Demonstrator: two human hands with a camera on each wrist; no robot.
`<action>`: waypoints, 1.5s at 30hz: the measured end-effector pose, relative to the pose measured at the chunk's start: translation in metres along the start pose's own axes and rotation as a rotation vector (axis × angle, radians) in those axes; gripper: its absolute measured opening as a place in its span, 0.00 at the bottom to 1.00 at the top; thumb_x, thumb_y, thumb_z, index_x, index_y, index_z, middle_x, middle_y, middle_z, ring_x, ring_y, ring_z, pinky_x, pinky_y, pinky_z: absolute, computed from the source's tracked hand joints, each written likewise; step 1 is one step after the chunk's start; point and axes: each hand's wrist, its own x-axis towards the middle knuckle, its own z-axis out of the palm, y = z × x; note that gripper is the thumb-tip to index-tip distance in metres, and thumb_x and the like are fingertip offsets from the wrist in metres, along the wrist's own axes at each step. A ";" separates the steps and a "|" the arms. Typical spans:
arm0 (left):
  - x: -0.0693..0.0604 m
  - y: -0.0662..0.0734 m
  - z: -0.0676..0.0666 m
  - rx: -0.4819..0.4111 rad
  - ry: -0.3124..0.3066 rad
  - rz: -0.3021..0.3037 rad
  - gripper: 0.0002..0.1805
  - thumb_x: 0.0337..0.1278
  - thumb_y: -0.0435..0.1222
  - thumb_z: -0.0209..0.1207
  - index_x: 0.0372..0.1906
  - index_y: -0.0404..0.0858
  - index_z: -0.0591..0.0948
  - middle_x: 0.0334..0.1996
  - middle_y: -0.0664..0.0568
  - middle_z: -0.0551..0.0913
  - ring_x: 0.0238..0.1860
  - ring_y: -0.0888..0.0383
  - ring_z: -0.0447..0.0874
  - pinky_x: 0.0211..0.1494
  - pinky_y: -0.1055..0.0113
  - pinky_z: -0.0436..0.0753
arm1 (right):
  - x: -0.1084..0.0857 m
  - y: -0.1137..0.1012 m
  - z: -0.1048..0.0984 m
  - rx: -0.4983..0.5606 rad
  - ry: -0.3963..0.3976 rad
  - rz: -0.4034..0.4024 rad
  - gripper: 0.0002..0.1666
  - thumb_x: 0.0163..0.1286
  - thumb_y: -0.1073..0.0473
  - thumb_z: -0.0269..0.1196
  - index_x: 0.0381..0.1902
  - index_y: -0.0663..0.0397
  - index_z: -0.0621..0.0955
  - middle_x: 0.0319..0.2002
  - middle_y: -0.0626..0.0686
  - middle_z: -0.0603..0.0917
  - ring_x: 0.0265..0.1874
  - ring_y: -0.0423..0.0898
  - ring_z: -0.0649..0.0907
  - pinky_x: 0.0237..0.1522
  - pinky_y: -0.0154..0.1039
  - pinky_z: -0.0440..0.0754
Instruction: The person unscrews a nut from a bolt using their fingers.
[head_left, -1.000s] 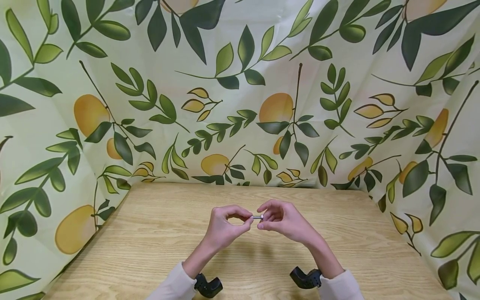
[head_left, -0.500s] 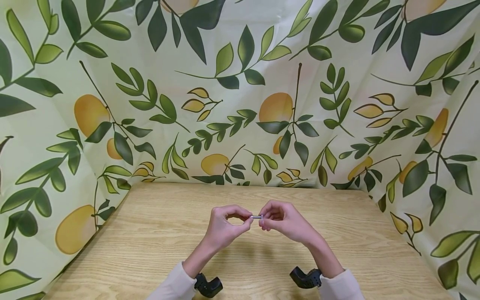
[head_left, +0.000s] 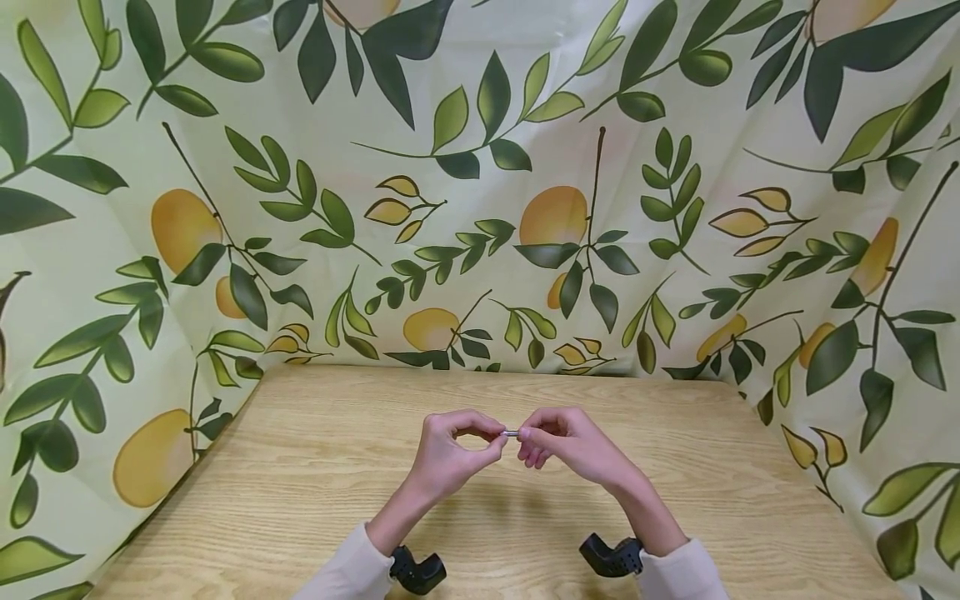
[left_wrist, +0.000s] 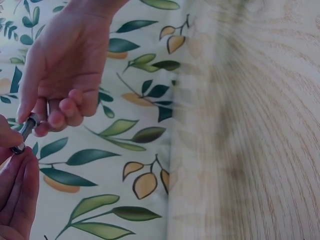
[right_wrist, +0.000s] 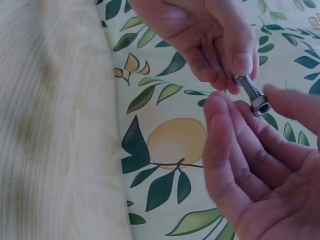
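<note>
A small silver bolt (head_left: 511, 433) lies nearly level between the two hands, above the table. My left hand (head_left: 448, 454) pinches one end of it between thumb and forefinger. At the other end sits a hex nut (right_wrist: 260, 106) with a dark opening, clearest in the right wrist view beside the threaded shank (right_wrist: 248, 87). My right hand (head_left: 568, 442) holds this nut end between thumb and forefinger, its other fingers loosely curled below. In the left wrist view the bolt (left_wrist: 26, 131) spans the gap between the fingers; the left fingertips hide its near end.
A light wood-grain table (head_left: 315, 483) lies beneath the hands. Behind and at both sides hangs a cream cloth (head_left: 480, 275) printed with leaves and orange fruit. Black wrist mounts (head_left: 417, 572) sit at the sleeve cuffs.
My right thumb and fingers have shifted around the nut end: first spread apart, then closer, now the thumb lies forward over it and covers it. The left hand stays still.
</note>
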 end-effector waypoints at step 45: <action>0.001 -0.001 -0.002 -0.021 0.000 -0.048 0.05 0.52 0.25 0.72 0.33 0.36 0.90 0.31 0.45 0.92 0.30 0.62 0.90 0.42 0.64 0.92 | -0.005 -0.001 -0.002 -0.056 0.134 -0.035 0.11 0.68 0.63 0.69 0.46 0.63 0.84 0.37 0.57 0.87 0.35 0.49 0.88 0.41 0.36 0.90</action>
